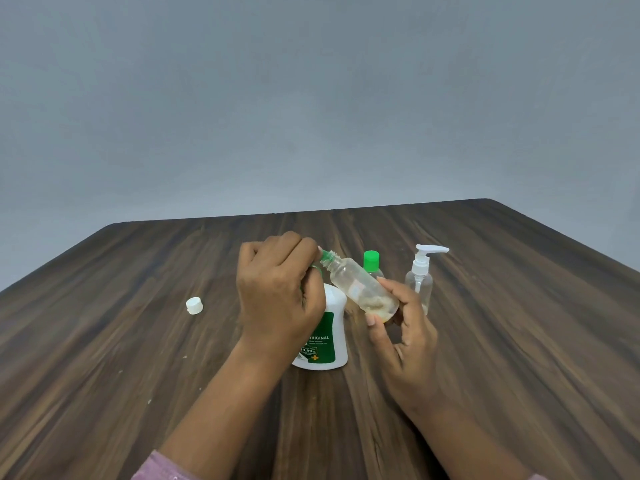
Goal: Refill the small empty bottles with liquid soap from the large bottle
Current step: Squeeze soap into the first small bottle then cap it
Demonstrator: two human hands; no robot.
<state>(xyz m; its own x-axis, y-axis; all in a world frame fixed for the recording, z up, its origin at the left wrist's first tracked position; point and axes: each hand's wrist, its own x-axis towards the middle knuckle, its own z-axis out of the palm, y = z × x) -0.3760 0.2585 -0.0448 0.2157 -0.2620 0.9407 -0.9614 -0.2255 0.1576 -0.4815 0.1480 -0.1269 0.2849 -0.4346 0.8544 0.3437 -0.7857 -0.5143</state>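
A loose white cap [194, 305] lies on the worktop [104, 341] at the left, well apart from everything else; a careless sweep of the forearm could roll it away. The left hand [277, 292] is curled over the top of the large bottle [329, 337], which stands upright on the worktop. Its green spout [325, 255] sits right at the open mouth of the small clear bottle [360, 289]. That mouth is narrow and the small bottle is held tilted in the air, so a hard press or a slight drift of either hand would likely send soap down the outside and onto the wood. A little pale liquid sits in its lower end, so overfilling looks far off. Just behind stands a green-capped bottle [371, 259]. The right hand [405, 337] pinches the small bottle near its base between thumb and fingertips, and soap on the plastic could make that light hold slip. A clear pump bottle [420, 275] stands close by, easy for that wrist to knock over.
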